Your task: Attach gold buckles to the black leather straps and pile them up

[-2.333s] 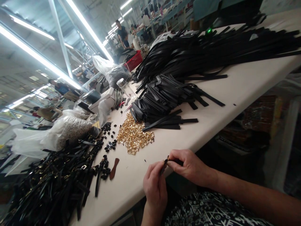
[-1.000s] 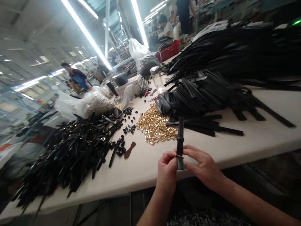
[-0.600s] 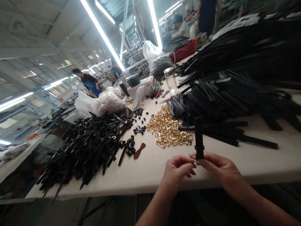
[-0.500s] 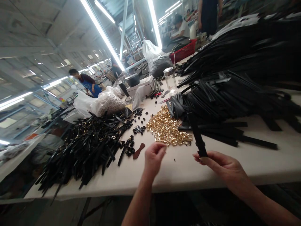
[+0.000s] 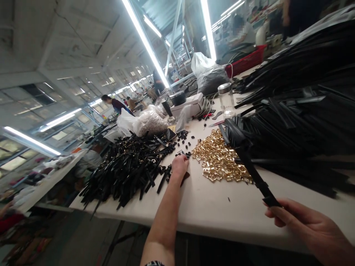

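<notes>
My right hand (image 5: 296, 218) pinches the near end of a black strap (image 5: 253, 170), which slants up and away to the left. A small black band sits around the strap close to my fingertips. My left hand (image 5: 179, 165) reaches forward over the table with its fingers drawn together. It is at the small black loops (image 5: 181, 135) and partly covers a brown flat piece (image 5: 185, 178). What its fingertips touch or hold is hidden. Between my hands, a little farther off, lies a heap of gold-coloured buckles (image 5: 219, 157).
Black straps with gold fittings (image 5: 124, 166) are heaped on the left, plain black strips (image 5: 299, 122) on the right. A glass jar (image 5: 226, 101), a white box (image 5: 191, 105), plastic bags (image 5: 152, 123) and a red basket (image 5: 249, 61) stand behind. Other people work in the background.
My left hand has moved forward to the small black loops beside the brown piece. My right hand still holds the strap. The whole view has shifted, so the table items appear farther right.
</notes>
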### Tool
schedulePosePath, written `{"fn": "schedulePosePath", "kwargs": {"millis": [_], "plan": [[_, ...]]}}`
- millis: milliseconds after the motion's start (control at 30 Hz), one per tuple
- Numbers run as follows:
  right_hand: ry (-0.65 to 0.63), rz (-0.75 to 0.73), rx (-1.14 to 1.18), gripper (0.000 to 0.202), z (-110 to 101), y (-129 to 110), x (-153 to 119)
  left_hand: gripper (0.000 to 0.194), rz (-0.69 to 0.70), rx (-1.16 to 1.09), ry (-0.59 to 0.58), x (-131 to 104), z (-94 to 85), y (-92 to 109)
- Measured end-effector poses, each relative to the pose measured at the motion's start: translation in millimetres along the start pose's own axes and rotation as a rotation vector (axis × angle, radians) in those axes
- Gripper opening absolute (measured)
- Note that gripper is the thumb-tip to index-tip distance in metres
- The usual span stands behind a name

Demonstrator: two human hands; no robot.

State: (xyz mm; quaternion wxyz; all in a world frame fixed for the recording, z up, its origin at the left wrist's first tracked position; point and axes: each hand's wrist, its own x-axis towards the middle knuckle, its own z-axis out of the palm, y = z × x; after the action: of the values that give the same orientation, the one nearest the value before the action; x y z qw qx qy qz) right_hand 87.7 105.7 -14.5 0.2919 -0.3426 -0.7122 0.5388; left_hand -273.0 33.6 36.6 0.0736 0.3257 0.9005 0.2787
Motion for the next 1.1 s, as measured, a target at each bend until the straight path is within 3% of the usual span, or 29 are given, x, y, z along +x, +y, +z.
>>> {"fn": "schedulePosePath", "kwargs": {"millis": [100, 200, 433, 567, 700, 900, 1100], "plan": [[0.022, -0.026, -0.023, 0.05, 2.0, -0.6, 2.7, 0.015, 0.007, -0.165, -0.003, -4.8, -1.5, 4.3], [0.016, -0.036, -0.016, 0.045, 4.3, -12.8, 0.3, 0.014, 0.017, -0.43, -0.075, -28.6, 6.0, 14.9], [-0.004, -0.114, -0.015, 0.037, 12.6, -46.4, -16.3, 0.03, -0.042, -1.037, -0.287, -149.7, 40.5, 52.1], [-0.032, -0.165, -0.009, 0.036, 15.4, -52.6, -20.5, 0.03, -0.104, -1.303, -0.322, -190.1, 49.1, 72.2], [-0.018, -0.177, 0.023, 0.037, 14.7, -57.0, -23.6, 0.028, -0.109, -1.39, -0.325, -199.7, 52.8, 82.2], [0.006, -0.157, 0.101, 0.032, 13.2, -57.0, -25.1, 0.029, -0.124, -1.375, -0.341, -202.7, 52.7, 81.5], [-0.013, -0.17, 0.084, 0.029, 15.2, -53.1, -25.1, 0.035, -0.222, -1.393, -0.362, -205.2, 52.5, 84.2]]}}
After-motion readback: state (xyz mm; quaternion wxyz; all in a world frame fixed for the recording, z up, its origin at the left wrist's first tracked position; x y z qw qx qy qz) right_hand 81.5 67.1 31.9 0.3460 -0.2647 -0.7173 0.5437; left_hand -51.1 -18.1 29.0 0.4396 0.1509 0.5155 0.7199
